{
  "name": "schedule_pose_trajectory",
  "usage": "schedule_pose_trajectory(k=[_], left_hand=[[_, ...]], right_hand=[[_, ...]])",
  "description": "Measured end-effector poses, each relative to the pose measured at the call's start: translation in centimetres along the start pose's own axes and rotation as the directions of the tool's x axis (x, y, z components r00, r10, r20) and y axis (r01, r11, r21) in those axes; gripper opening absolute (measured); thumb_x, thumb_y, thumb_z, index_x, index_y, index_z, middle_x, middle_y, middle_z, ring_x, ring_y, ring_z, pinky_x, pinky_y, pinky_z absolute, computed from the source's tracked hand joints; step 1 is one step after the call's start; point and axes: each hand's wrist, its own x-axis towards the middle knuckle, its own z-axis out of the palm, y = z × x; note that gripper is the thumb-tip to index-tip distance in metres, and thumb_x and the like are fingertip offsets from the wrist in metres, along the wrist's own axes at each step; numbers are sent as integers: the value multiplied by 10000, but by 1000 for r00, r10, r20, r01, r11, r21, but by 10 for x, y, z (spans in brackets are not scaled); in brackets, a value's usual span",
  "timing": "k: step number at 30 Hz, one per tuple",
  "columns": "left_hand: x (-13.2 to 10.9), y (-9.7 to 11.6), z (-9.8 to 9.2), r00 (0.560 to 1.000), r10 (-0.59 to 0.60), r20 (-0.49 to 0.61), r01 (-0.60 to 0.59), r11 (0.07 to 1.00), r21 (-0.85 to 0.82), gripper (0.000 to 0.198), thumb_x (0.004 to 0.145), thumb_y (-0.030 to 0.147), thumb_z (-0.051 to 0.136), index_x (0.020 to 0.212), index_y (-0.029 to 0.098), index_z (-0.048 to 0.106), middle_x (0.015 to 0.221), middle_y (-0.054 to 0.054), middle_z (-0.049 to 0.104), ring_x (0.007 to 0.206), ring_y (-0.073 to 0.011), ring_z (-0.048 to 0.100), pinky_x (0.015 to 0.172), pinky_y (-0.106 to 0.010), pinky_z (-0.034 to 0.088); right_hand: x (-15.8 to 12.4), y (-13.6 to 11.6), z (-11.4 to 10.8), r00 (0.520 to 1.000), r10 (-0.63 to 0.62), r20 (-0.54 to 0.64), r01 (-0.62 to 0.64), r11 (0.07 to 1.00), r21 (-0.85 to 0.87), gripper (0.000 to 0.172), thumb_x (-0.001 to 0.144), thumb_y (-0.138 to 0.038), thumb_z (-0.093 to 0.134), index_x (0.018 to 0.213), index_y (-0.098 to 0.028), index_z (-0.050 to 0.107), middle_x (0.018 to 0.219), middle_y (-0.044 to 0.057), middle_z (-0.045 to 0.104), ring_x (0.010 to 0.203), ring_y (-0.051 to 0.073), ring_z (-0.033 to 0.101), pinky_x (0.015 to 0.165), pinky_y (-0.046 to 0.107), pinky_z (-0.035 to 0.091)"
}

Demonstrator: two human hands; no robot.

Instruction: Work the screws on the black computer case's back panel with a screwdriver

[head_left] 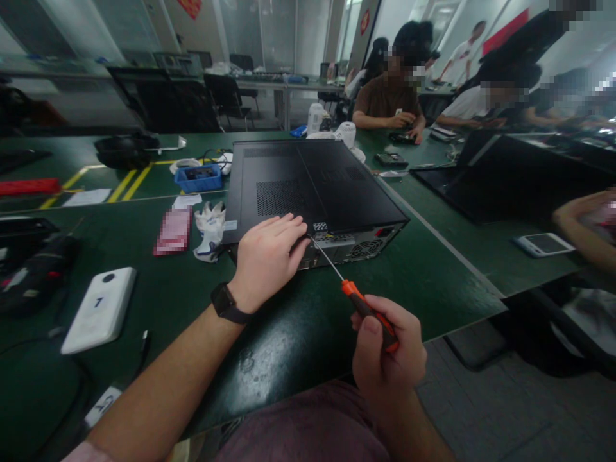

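Screwdriver [353,294] gripped in your right hand [389,367], push straight at the computer [312,189] by your left fingers [287,226]; their grip's unclear.

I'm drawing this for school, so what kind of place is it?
Probably a shared electronics workshop or training room. A black computer case lies on a green table, a screwdriver points at its edge, and a person in a brown top handles something beyond.

Matt metal computer case [315,186], glossy tabletop [274,359]
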Motion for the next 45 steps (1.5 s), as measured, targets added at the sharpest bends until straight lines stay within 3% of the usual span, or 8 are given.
schedule_pose_trajectory(k=[7,12,18,23,27,30,37,45], left_hand=[[0,0,0,1000,-9,6,9,1000,0,204,984,226,674,1158,172,764,1266,-107,797,1219,-273,752,1104,-478,587],[0,0,0,1000,-6,9,6,1000,9,206,983,228,676,1160,168,763,1261,-110,798,1213,-273,755,1100,-477,590],[1,1,0,1000,-2,0,2,1000,3,201,981,220,676,1154,165,764,1250,-110,802,1206,-280,758,1087,-490,599],[1,1,-1,1000,-2,4,2,1000,0,198,987,226,672,1153,172,765,1248,-110,802,1209,-281,757,1086,-494,601],[1,0,-1,1000,-7,8,7,1000,-4,202,988,226,672,1159,176,765,1257,-109,799,1215,-280,754,1097,-495,594],[0,0,0,1000,-11,9,11,1000,-11,203,987,229,672,1162,181,765,1258,-105,799,1217,-279,753,1099,-501,593],[0,1,-1,1000,-3,8,3,1000,1,201,987,228,676,1156,163,763,1254,-113,800,1217,-276,753,1098,-486,594],[0,1,0,1000,-14,12,14,1000,-7,199,982,227,678,1155,184,768,1258,-105,799,1208,-281,757,1099,-501,592]], right_hand=[[11,-1,1,995,-98,1,98,993,67,248,967,-188,616,1212,-215,648,995,58,729,865,202,732,744,350,625],[10,-2,0,998,-66,17,66,997,34,255,980,-184,600,1227,-220,653,971,43,739,732,165,710,661,306,596],[9,-6,1,997,-79,16,79,996,46,316,929,-180,613,1242,-217,635,997,56,738,794,196,737,661,328,617],[4,-3,0,1000,-20,10,20,1000,-15,271,963,-196,645,1231,-229,669,986,43,776,697,163,746,626,296,624],[7,-4,-2,997,-33,67,30,998,51,288,956,-208,612,1241,-211,653,991,63,756,799,203,757,687,351,646],[9,-4,-1,995,-99,26,98,994,56,333,914,-169,622,1245,-194,644,1019,74,739,865,217,758,727,360,651],[-1,1,-1,998,18,53,-17,1000,-24,258,1000,-223,579,1241,-214,671,913,30,763,654,147,725,613,276,610],[8,-9,0,999,-35,25,36,999,-33,307,921,-189,632,1226,-218,617,989,53,738,779,186,747,665,324,641]])
